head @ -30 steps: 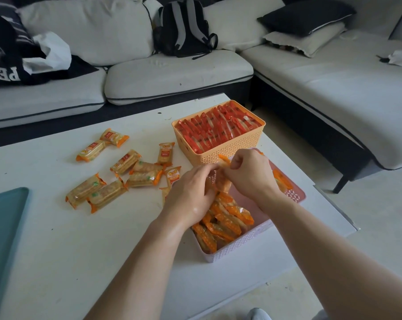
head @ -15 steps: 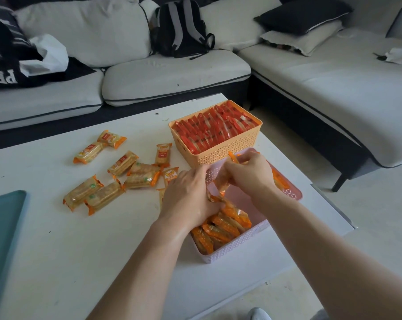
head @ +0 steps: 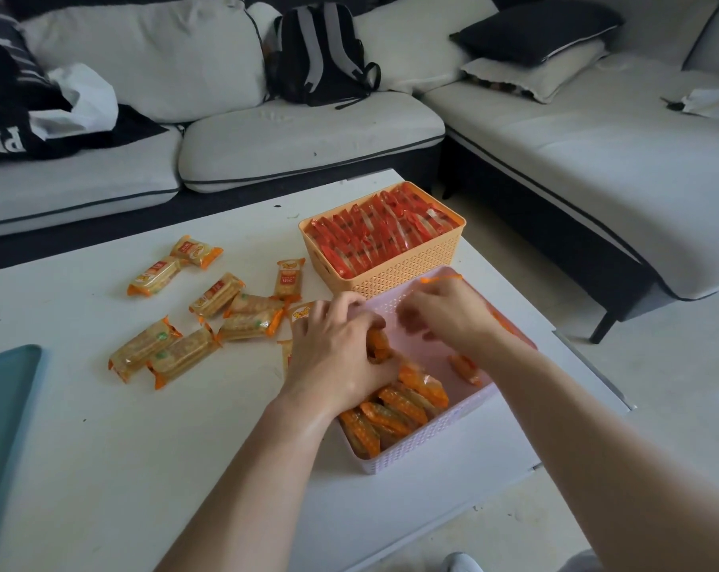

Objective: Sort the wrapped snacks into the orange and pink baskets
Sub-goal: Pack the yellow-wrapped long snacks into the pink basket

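The orange basket [head: 395,282] at the table's far right is packed with red-wrapped snacks [head: 374,237]. Directly in front of it stands the pink basket [head: 432,441], with a row of orange-wrapped snacks [head: 395,410] in its near-left part. My left hand [head: 337,357] reaches over the basket's left wall, and its fingers curl on an orange-wrapped snack [head: 377,344] at the end of that row. My right hand [head: 448,311] is inside the basket near its far wall, blurred; an orange wrapper edge [head: 440,278] shows just above it. Several yellow-orange wrapped snacks [head: 167,353] lie loose on the white table [head: 122,468] to the left.
A teal tray [head: 2,406] lies at the table's left edge. The pink basket sits close to the table's right edge, with floor beyond. A white sofa [head: 308,134] with a black backpack [head: 320,51] runs behind and to the right.
Both hands have dropped lower into the pink basket. The right hand moved toward the far wall; the left hand settled onto the row of snacks.
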{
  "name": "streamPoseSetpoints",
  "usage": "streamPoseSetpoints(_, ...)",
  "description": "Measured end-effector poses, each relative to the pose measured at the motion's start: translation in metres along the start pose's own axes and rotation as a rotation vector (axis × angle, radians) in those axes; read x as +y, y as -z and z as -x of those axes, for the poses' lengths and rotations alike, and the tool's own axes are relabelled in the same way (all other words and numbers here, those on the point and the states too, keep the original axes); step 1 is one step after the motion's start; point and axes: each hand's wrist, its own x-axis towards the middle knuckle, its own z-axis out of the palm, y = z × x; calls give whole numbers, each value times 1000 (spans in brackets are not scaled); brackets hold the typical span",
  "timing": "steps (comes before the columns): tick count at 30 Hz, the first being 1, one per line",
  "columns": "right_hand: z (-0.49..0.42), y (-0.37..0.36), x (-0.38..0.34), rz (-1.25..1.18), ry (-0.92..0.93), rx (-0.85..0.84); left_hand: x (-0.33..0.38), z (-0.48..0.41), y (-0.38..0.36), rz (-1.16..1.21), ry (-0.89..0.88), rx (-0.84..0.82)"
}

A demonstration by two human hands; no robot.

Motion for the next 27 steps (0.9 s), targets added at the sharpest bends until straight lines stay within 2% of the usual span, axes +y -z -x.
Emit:
streamPoseSetpoints(2,0,11,0,181,151,280,1,0,1,19,20,15)
streamPoseSetpoints(3,0,15,1,316,205,338,1,-1,0,25,29,18)
streamPoseSetpoints(6,-2,15,10,690,196,214,0,-2,0,49,54,34)
streamPoseSetpoints(10,-2,13,10,883,228,208,-3,-2,-1,72,91,83)
streamPoseSetpoints(15,2,14,3,776,290,168,-7,-3,-3,105,104,97)
streamPoseSetpoints(21,5,-18,6,518,356,93,-6,-4,-5,97,94,127)
streamPoseSetpoints(25,1,-23,8,136,202,111,-4,-6,-5,128,95,155)
streamPoseSetpoints(27,-1,-22,11,35,127,109,-1,-7,-4,147,86,159)
